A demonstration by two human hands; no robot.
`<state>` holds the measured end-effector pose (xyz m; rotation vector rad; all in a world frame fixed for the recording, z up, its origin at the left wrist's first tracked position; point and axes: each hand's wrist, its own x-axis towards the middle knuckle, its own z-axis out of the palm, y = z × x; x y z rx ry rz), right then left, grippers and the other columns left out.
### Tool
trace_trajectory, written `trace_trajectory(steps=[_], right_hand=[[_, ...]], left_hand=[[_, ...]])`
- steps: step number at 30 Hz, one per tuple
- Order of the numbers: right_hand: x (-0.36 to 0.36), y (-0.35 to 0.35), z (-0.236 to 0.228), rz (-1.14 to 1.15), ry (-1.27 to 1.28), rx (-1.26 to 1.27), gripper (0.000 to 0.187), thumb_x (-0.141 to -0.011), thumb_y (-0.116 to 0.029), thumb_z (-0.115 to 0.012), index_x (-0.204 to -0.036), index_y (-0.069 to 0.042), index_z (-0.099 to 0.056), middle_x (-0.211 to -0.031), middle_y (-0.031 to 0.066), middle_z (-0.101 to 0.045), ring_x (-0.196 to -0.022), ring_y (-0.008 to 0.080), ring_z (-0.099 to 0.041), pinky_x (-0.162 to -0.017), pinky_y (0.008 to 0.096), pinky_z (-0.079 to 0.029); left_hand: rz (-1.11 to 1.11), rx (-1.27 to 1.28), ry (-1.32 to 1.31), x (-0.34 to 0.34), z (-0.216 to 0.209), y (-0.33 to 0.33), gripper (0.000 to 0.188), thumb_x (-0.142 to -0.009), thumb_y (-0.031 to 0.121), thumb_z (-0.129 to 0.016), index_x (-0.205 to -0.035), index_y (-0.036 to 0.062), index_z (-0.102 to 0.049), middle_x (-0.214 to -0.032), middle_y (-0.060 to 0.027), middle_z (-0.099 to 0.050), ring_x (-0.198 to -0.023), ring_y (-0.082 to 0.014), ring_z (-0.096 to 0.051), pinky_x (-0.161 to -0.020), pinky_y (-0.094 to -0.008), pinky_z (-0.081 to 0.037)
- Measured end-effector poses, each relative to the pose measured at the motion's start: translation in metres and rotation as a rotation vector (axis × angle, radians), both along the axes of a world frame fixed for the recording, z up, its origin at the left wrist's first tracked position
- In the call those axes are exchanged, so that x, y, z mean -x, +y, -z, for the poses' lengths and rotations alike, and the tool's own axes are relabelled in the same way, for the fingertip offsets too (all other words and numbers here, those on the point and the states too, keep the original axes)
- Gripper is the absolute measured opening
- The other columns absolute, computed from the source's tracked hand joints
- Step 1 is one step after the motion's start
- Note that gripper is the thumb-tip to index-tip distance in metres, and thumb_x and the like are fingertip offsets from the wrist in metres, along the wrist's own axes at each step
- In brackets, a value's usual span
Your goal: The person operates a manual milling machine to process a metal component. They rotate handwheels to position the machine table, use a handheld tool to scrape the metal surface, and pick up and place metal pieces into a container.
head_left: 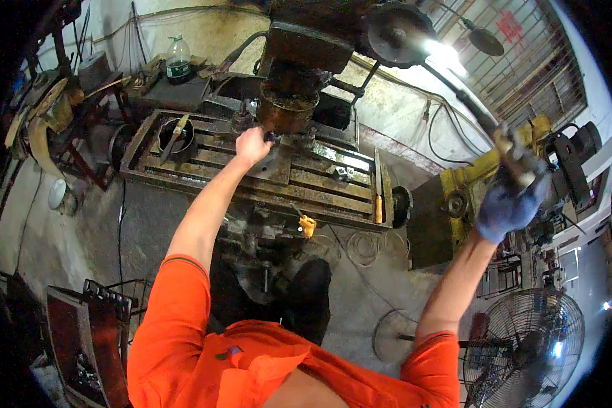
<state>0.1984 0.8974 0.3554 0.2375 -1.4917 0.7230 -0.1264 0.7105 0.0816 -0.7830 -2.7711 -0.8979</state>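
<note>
My bare left hand [253, 145] is closed in a fist at the machine's round brown spindle head [289, 109]. A small dark piece [270, 137] shows at its fingers; its kind is hidden. Off to the right, my right hand [513, 207] wears a blue-grey glove and is raised. Its fingers are closed around a blurred object with a brownish, rod-like part [506, 146], whose kind I cannot make out. Below the spindle head lies the slotted metal machine table [231, 166], wet and grimy. A small dark metal block [341, 174] rests on it toward the right.
A dark pot [176, 139] with a brush [179, 129] stands at the table's left end. A yellow-handled long tool [379, 204] lies along its right edge. A yellow-handled piece [307, 226] hangs at the front. A fan [523, 347] stands at lower right, a bottle [177, 61] at back left.
</note>
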Motion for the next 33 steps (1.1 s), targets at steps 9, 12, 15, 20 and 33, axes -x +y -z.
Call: trace_trajectory(steps=[9, 12, 15, 20, 33], right_hand=[[-0.001, -0.037, 0.035, 0.217, -0.148, -0.039, 0.035, -0.091, -0.030, -0.038, -0.068, -0.004, -0.044, -0.080, 0.0129, -0.055, -0.102, 0.0327, -0.052, -0.095, 0.0450, -0.031], [-0.004, -0.026, 0.052, -0.054, -0.056, 0.068, 0.035, -0.090, -0.030, -0.040, -0.071, -0.001, -0.047, -0.082, 0.0122, -0.056, -0.096, 0.0288, -0.054, -0.091, 0.0406, -0.034], [-0.001, -0.032, 0.056, -0.004, 0.001, 0.208, 0.040, -0.089, -0.031, -0.039, -0.076, 0.002, -0.056, -0.082, 0.0144, -0.061, -0.089, 0.0292, -0.057, -0.087, 0.0442, -0.039], [0.001, -0.023, 0.059, -0.016, 0.000, 0.065, 0.042, -0.088, -0.033, -0.040, -0.075, 0.003, -0.057, -0.083, 0.0150, -0.061, -0.089, 0.0291, -0.057, -0.091, 0.0466, -0.036], [-0.001, -0.036, 0.054, 0.065, -0.061, 0.241, 0.035, -0.087, -0.030, -0.041, -0.075, 0.000, -0.055, -0.089, 0.0142, -0.061, -0.098, 0.0291, -0.053, -0.094, 0.0434, -0.033]], left_hand=[[0.001, 0.014, 0.001, 0.007, 0.007, 0.004, 0.033, -0.067, 0.030, -0.069, -0.082, 0.0021, -0.061, -0.083, -0.0174, -0.062, -0.082, -0.0326, -0.060, -0.071, -0.0420, -0.049], [0.006, 0.002, -0.016, 0.003, 0.004, 0.004, 0.033, -0.068, 0.029, -0.068, -0.087, 0.0030, -0.061, -0.084, -0.0173, -0.062, -0.084, -0.0322, -0.060, -0.072, -0.0418, -0.048], [0.064, -0.087, -0.055, 0.002, 0.001, -0.004, 0.035, -0.069, 0.026, -0.067, -0.095, 0.0044, -0.060, -0.087, -0.0172, -0.062, -0.085, -0.0319, -0.060, -0.073, -0.0410, -0.048], [0.163, -0.296, -0.179, -0.004, -0.011, -0.047, 0.043, -0.070, 0.022, -0.066, -0.108, 0.0045, -0.058, -0.089, -0.0180, -0.063, -0.084, -0.0313, -0.060, -0.072, -0.0394, -0.047], [0.172, -0.468, -0.290, -0.028, -0.021, -0.139, 0.031, -0.078, 0.010, -0.060, -0.106, -0.0032, -0.057, -0.061, -0.0091, -0.060, -0.044, -0.0122, -0.054, -0.044, -0.0275, -0.043]])
